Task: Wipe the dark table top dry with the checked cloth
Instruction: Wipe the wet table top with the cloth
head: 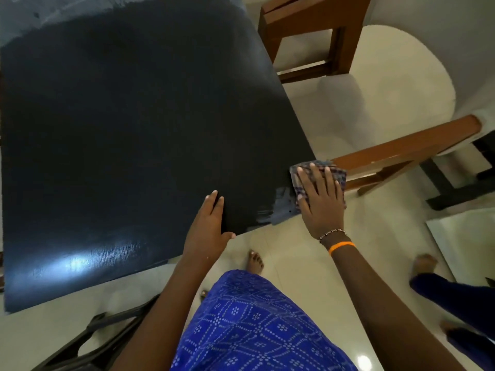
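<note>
From the head camera, the dark table top (128, 135) fills the picture from nine to twelve o'clock, its near corner pointing toward four o'clock. On that corner lies the checked cloth (318, 174), partly overhanging the edge. The right hand (320, 202) lies flat on the cloth, fingers spread wide, pressing it down rather than gripping it. A pale wet smear (278, 210) sits just beside the cloth at its eight o'clock. The left hand (207, 226) rests open on the table's near edge, fingers together, holding nothing. A beaded bracelet (332, 234) and an orange band (342, 247) circle the right wrist. Wooden chairs (302, 28) stand at one and three o'clock.
</note>
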{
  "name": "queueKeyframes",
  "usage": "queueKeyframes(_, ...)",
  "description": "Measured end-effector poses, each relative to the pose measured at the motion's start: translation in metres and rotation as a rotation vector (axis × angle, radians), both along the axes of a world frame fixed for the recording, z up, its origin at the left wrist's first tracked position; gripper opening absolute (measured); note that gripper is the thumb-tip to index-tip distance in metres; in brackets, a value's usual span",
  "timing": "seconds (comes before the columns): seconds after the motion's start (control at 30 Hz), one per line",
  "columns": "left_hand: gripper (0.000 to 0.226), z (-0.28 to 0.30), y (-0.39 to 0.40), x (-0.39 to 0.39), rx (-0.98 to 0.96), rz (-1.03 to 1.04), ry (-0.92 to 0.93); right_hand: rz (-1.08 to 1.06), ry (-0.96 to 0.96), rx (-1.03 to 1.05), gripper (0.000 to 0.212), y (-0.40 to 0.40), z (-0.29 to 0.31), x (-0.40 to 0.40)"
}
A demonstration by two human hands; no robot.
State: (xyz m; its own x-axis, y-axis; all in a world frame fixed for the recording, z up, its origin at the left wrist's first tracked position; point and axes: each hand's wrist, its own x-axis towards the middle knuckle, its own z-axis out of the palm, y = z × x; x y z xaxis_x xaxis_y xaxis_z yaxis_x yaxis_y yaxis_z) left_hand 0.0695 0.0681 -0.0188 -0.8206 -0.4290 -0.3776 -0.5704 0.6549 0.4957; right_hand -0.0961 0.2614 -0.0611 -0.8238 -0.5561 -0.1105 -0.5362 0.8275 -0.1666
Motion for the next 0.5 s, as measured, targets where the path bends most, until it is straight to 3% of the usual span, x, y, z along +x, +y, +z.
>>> queueKeyframes(0.17,0.093,-0.004,0.001,0.02,-0.066,0.019,0.036,0.024,-0.015,-0.043,0.061,-0.041,0.002,0.044)
queueKeyframes(0.37,0.101,-0.005,-0.004,0.059,-0.136,0.078,-0.006,0.404,-0.052,-0.151,0.06,-0.114,0.004,0.136)
queueKeyframes(0.5,0.101,-0.006,-0.001,0.068,-0.206,0.049,-0.089,0.55,-0.037,-0.132,0.056,-0.1,-0.004,0.122)
